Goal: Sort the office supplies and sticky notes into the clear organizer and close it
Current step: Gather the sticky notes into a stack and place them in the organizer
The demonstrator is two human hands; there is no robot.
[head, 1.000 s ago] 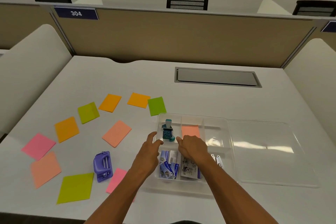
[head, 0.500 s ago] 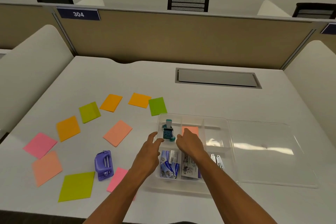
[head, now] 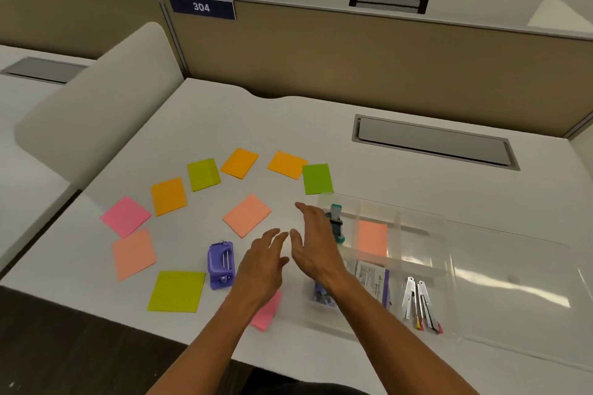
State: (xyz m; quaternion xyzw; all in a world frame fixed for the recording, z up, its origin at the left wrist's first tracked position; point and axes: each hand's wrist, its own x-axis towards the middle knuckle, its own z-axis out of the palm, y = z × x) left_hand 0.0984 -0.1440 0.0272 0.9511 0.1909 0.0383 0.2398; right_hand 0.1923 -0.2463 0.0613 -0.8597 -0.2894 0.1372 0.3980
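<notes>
The clear organizer (head: 426, 218) lies on the white desk (head: 401, 189), its clear lid (head: 519, 285) folded open to the right. Inside are a teal stamp (head: 335, 216), a salmon sticky note (head: 372, 238), a white packet (head: 372, 280), blue packets and metal clips (head: 417, 301). Several sticky notes lie to the left, among them a salmon one (head: 247, 215) and a green one (head: 317, 179). A purple hole punch (head: 220, 263) lies near the front. My left hand (head: 263, 266) and right hand (head: 316, 240) hover with straight fingers, holding nothing, just left of the organizer.
A grey cable hatch (head: 433, 144) is set in the desk behind the organizer. Tan partitions with a 304 sign (head: 201, 7) and white side dividers (head: 96, 112) bound the desk. A pink note (head: 268, 314) lies partly under my left forearm.
Both hands have drawn out of the organizer and moved left over the desk, fingers spread. The camera has swung left and closer.
</notes>
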